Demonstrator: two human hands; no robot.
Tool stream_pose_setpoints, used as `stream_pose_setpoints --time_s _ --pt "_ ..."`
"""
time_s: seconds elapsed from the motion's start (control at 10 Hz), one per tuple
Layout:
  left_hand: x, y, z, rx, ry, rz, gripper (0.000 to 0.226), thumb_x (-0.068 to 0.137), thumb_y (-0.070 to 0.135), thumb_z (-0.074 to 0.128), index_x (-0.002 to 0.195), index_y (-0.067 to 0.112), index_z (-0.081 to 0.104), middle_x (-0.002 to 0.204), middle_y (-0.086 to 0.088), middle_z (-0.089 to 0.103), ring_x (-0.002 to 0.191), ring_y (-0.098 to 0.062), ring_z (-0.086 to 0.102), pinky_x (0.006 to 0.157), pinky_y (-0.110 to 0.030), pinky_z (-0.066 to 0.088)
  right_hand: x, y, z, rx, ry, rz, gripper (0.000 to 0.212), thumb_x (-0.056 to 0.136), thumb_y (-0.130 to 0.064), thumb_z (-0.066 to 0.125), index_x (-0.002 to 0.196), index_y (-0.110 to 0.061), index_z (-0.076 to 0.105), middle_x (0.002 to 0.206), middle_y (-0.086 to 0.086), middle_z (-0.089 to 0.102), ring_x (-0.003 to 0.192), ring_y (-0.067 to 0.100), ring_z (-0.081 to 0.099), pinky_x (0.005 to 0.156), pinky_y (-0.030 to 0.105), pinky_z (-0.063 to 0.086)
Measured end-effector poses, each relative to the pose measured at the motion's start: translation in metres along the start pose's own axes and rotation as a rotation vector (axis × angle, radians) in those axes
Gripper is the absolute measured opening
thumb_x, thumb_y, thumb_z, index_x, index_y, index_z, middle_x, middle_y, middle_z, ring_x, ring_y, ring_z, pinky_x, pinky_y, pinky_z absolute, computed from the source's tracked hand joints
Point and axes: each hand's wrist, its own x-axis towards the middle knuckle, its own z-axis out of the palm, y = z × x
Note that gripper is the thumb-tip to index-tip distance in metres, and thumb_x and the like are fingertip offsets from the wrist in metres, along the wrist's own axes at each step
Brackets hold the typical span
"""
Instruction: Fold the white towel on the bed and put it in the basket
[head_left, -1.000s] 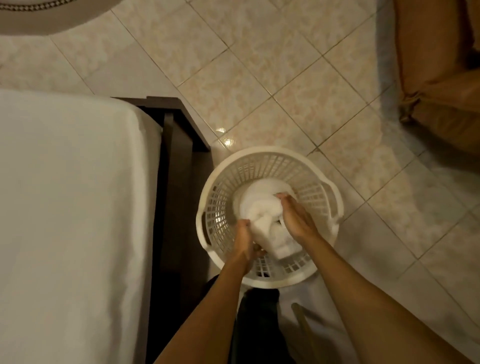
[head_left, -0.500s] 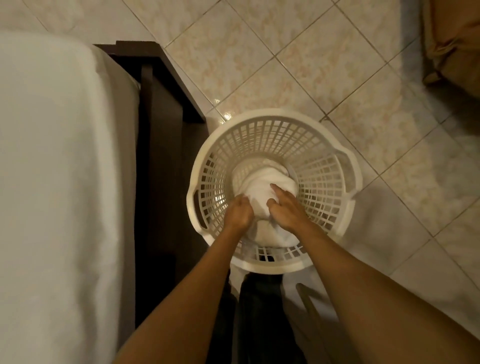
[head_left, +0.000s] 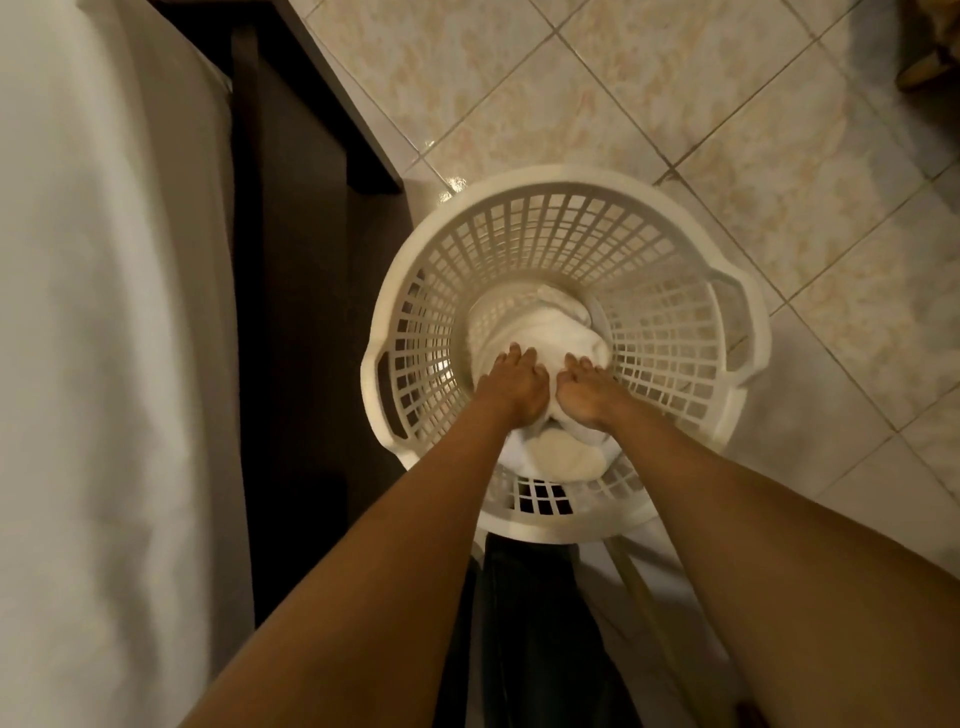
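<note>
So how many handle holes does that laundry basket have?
2 show on the white basket: one handle hole on its left wall near the bed, one on the right wall. No others visible; the arms hide part of the near wall.

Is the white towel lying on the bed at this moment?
No, the white towel is down inside the basket on the floor, under both hands, while the bed stands to the side.

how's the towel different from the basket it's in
The white towel is soft, solid cloth, bunched and folded; the basket is rigid plastic with a grid of open slots. The towel sits low inside, pressed by the left hand and right hand; the basket stands upright on the tiled floor, wrapping around it. Both are whitish.
</note>
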Motion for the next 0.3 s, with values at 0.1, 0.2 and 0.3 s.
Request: stream_pose_setpoints --time_s 0.1,0.2,0.3 --pt "-0.004 0.001 0.002 0.025 -0.010 0.007 0.051 0.104 0.026 0.017 0.151 0.008 0.014 0.161 -0.013 0.004 0.149 -0.026 0.005 0.121 -0.045 0.011 -0.004 0.002 0.002 0.012 -0.017 0.006 0.055 0.099 -0.029 0.007 0.151 -0.010 0.002 0.160 0.010 -0.007 0.147 0.028 -0.005 0.120 0.045 0.000" --pt "-0.012 0.005 0.000 0.028 -0.005 0.013 0.052 0.104 0.026 0.017 0.151 0.007 0.013 0.161 -0.014 0.005 0.149 -0.026 0.006 0.122 -0.044 0.011 -0.010 0.005 -0.001 -0.033 -0.003 0.001 0.057 0.097 -0.033 0.006 0.151 -0.012 0.003 0.160 0.008 -0.006 0.147 0.029 -0.005 0.119 0.048 0.004" --pt "-0.026 0.014 -0.005 0.047 -0.010 0.007 0.052 0.102 0.025 0.026 0.149 0.002 0.020 0.158 -0.018 0.014 0.148 -0.029 0.014 0.120 -0.044 0.016 -0.036 0.002 -0.010 0.026 0.028 0.005 0.054 0.101 -0.033 0.010 0.151 -0.015 0.004 0.160 0.007 -0.004 0.147 0.026 -0.003 0.120 0.046 0.004"
